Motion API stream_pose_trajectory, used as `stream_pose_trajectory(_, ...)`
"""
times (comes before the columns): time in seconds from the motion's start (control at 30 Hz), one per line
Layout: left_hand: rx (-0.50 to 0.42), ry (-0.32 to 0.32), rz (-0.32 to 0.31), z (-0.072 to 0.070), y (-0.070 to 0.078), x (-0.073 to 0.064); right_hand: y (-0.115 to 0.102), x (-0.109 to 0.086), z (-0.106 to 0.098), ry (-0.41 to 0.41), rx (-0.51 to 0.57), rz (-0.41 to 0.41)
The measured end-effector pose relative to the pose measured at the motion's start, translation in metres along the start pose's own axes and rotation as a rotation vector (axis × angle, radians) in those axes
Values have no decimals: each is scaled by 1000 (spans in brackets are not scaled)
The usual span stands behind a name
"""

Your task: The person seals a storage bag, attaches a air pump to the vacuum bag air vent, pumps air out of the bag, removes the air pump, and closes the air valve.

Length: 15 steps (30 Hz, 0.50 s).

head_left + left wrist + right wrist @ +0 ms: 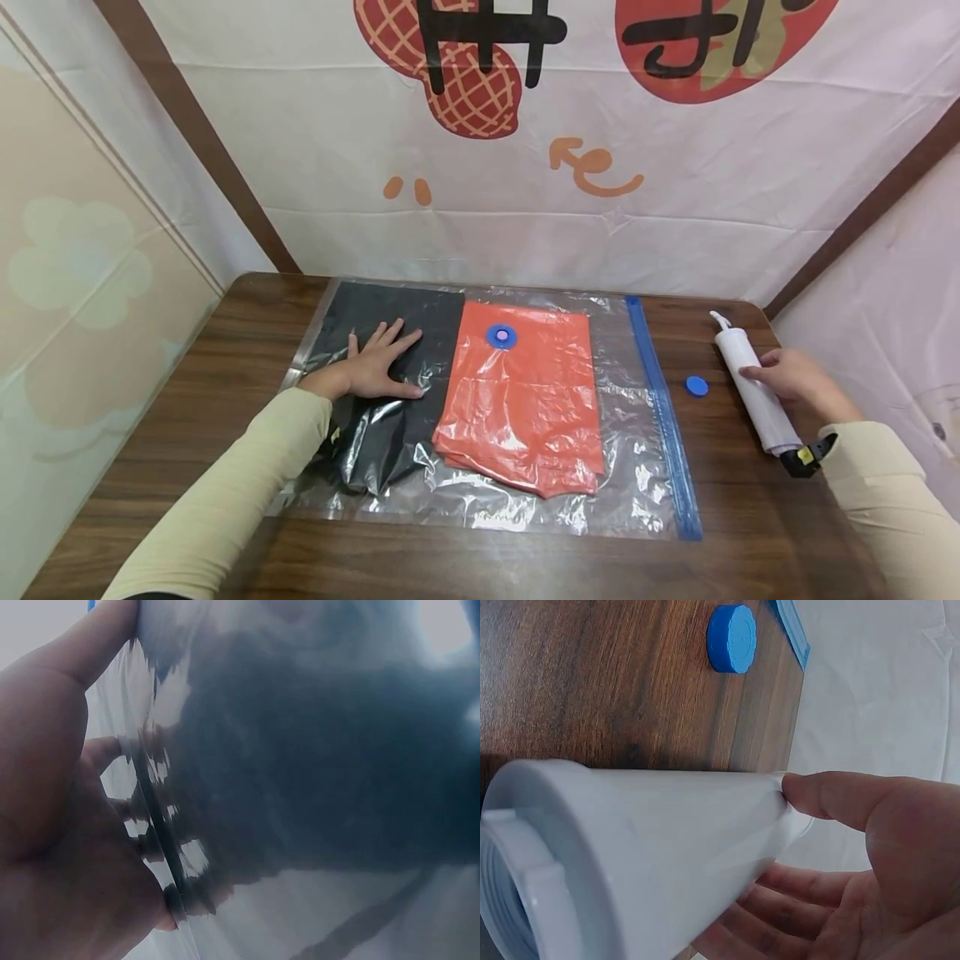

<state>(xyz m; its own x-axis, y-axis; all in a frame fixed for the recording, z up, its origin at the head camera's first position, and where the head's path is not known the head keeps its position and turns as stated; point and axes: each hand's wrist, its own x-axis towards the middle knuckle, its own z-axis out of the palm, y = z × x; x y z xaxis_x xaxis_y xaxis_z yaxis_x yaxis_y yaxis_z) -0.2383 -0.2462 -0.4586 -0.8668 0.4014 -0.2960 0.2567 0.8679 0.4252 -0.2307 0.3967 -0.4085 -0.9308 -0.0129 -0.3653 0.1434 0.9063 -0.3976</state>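
A clear vacuum storage bag lies flat with a folded black item and a folded orange-red item inside. Fingers spread, my left hand rests on the bag over the black part; the left wrist view shows its dark, shiny film close up. A blue valve with a pink centre sits above the orange-red item. At the right, my right hand grips a white hand pump, thumb on one side and fingers on the other. In the right wrist view the pump's threaded end faces the camera.
A round blue cap lies on the brown wooden table between bag and pump. Along the bag's right edge runs a blue zip strip. Printed fabric walls stand behind the table and at both sides.
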Motion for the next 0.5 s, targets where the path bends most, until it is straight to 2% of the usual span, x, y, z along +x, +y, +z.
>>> stream_pose_trajectory(0.5,-15,1,5,0,0,-1,-4,-5,-1,10,-22,-26)
